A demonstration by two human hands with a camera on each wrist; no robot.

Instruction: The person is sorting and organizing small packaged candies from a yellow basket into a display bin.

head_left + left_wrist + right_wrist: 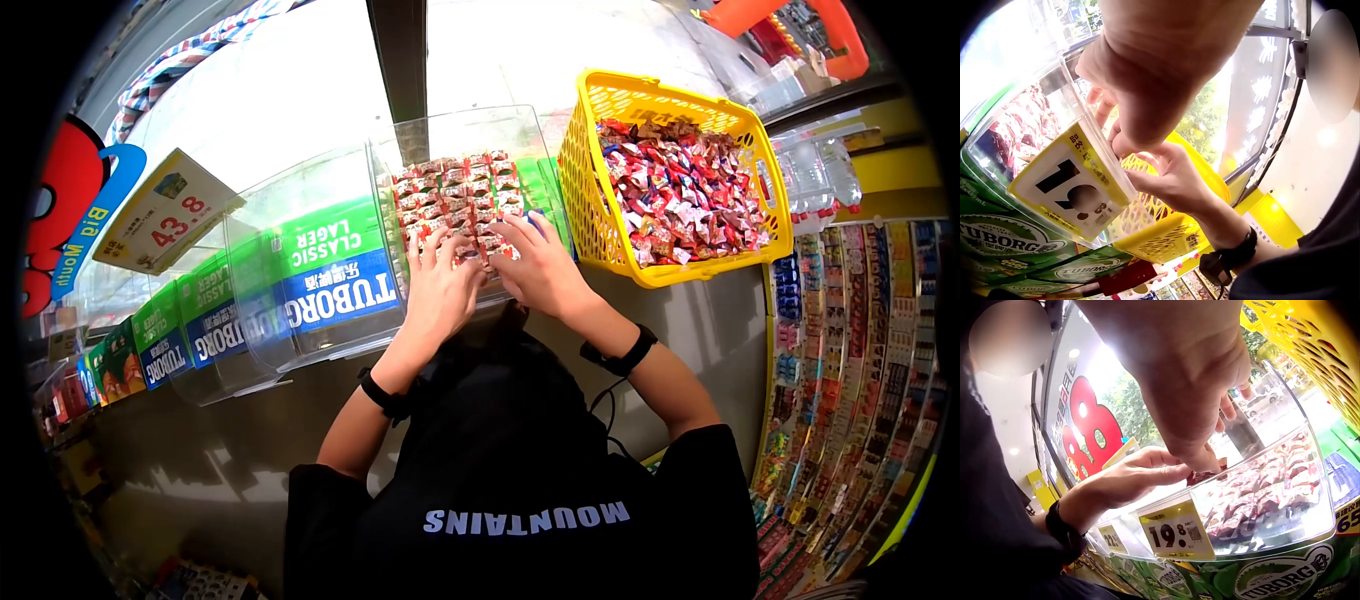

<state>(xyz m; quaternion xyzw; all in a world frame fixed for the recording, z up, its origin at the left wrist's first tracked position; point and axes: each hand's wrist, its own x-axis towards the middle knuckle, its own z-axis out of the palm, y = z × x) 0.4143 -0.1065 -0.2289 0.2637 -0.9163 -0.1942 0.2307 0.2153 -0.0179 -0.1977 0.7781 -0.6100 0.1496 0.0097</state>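
A clear bin (385,150) holds wrapped candies (455,190) laid in rows, mostly red, white and brown. At its near edge, the left hand (440,285) and right hand (545,275) are side by side, fingers bent down over the candies. In the right wrist view a dark red wrapped candy (1199,477) sits between the fingertips of the left hand (1138,475) and the thumb of the right hand (1188,394); both hands pinch at it. The left wrist view shows the left hand (1147,81) and right hand (1179,178) close together behind the bin wall, fingertips partly hidden.
A yellow basket (620,240) full of loose wrapped candies stands right of the bin. More clear bins (250,300) and Tuborg cartons (340,290) extend left, beside a price sign (165,215). Shelves (850,380) of small goods are at the far right.
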